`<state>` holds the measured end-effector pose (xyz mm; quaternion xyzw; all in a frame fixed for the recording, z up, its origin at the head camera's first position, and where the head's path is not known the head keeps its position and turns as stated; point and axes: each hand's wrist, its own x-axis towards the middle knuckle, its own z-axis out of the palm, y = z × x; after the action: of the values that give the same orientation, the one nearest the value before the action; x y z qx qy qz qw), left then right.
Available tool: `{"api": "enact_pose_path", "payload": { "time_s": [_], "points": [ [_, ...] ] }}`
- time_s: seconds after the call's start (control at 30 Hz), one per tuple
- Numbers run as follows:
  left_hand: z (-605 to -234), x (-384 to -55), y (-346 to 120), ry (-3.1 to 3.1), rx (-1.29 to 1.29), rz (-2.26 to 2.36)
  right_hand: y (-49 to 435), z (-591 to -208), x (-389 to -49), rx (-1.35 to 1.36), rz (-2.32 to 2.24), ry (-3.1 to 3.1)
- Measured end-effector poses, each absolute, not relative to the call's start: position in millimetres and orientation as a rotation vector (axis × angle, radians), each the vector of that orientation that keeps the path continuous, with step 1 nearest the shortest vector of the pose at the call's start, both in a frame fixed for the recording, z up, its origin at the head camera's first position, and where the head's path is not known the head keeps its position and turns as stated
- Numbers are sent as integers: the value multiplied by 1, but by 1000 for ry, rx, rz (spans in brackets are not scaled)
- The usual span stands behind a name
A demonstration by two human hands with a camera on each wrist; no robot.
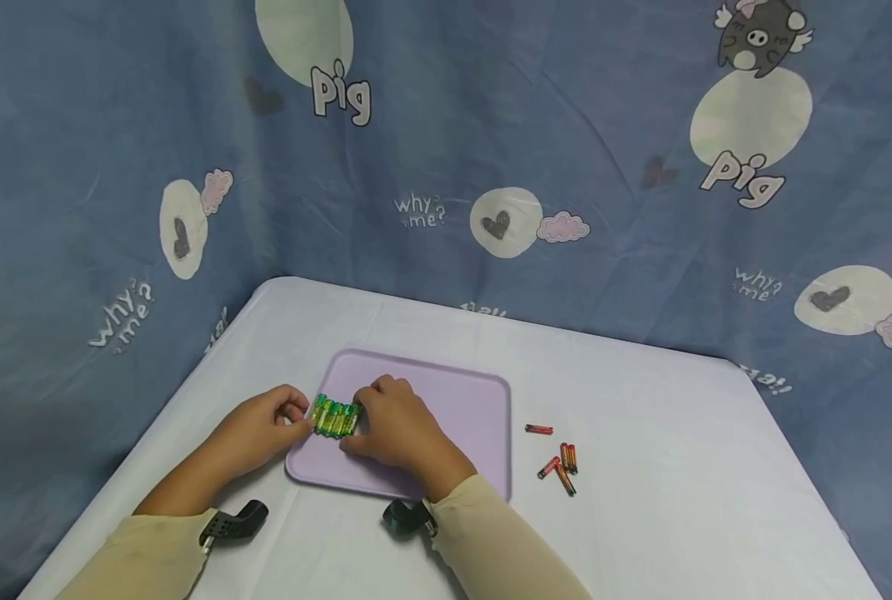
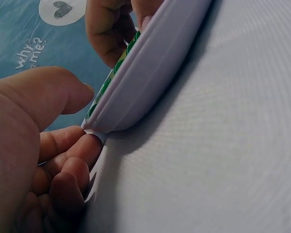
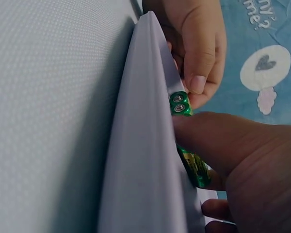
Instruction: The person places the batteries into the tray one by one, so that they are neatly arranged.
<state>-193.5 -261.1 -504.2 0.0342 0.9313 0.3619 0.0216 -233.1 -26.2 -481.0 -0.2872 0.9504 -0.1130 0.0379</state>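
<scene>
Pinching likely rigid, slick green batteries (image 1: 334, 418) endwise, the right hand (image 1: 397, 425) lies at three o'clock, the loosely curled left hand (image 1: 262, 427) at nine.

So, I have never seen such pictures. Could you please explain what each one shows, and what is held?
There is no machine: a person works with a bare left hand and a bare right hand. The wide picture is taken from the head; the other two from the left and right wrists. On the white table lies a purple tray, with green batteries side by side in it. The right hand grips the row's right end; the left hand is at its other end, perhaps touching it. Red batteries lie loose right of the tray.
</scene>
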Motion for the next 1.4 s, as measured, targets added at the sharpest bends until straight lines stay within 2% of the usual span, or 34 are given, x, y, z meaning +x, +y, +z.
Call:
{"api": "enact_pose_path", "payload": {
  "time_s": [0.77,1.4],
  "points": [
    [-503,-191,-260,2886,89,1116,-10,-479,-230,-878,-407,2873],
    [-506,-192,-258,2889,66,1115,47,-478,-236,-699,-582,2879]
  ]
}}
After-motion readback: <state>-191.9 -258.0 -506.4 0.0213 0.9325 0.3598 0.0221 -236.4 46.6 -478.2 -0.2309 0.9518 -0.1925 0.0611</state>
